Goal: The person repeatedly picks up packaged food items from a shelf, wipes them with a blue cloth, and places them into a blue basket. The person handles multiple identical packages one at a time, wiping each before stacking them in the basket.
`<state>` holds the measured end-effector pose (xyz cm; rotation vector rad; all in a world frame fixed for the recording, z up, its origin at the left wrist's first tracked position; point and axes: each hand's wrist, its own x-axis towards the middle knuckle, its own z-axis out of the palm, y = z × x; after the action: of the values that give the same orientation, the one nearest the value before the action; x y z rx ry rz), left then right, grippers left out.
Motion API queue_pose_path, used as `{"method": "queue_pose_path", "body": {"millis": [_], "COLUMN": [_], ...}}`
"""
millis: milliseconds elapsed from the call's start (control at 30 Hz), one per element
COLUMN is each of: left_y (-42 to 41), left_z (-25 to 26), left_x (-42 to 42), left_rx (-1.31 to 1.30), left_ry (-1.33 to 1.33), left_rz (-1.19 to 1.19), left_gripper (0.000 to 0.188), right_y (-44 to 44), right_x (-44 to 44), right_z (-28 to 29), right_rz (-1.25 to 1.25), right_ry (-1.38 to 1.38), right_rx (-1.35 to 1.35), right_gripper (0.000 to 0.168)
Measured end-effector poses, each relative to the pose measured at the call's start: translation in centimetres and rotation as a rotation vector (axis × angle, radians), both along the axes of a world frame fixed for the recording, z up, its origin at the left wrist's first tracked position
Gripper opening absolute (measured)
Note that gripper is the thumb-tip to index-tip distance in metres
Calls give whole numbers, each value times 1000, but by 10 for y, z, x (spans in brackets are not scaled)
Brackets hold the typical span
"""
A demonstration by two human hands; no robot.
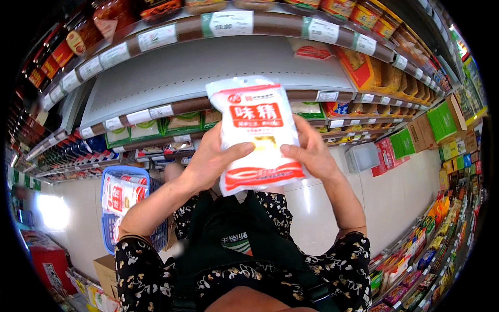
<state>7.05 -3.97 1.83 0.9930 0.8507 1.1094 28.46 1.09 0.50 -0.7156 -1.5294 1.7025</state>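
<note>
Both hands hold a white-and-red plastic seasoning bag upright in front of my chest, its printed face towards me. My left hand grips the left side with the thumb across the front. On the right edge, my right hand does the same; the fingers of both are partly hidden behind the bag. Beyond the bag, a grey metal shelf stretches across, with one similar bag lying at its back right. Below my left forearm stands a blue plastic basket holding more of these bags.
Jars line the upper shelf, and price labels run along the shelf edges. Yellow display cartons fill the shelf's right part. A clear plastic bin and green boxes sit on the floor at right. A cardboard box is at lower left.
</note>
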Motion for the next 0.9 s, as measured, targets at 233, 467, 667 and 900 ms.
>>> {"method": "queue_pose_path", "body": {"millis": [233,467,667,900], "left_y": [135,274,320,144], "left_z": [27,11,-36,-34], "left_x": [67,124,129,105], "left_rx": [381,374,525,1352], "left_ry": [154,890,1214,804], "left_rz": [-180,77,216,678], "left_gripper": [49,53,58,37], "right_y": [106,274,305,140], "right_x": [61,128,107,38], "right_z": [28,7,-25,-13], "right_rz": [-333,-551,-465,-688], "right_ry": [-17,-731,-1156,-341], "right_rx": [225,835,985,1241], "right_gripper": [54,41,34,33]}}
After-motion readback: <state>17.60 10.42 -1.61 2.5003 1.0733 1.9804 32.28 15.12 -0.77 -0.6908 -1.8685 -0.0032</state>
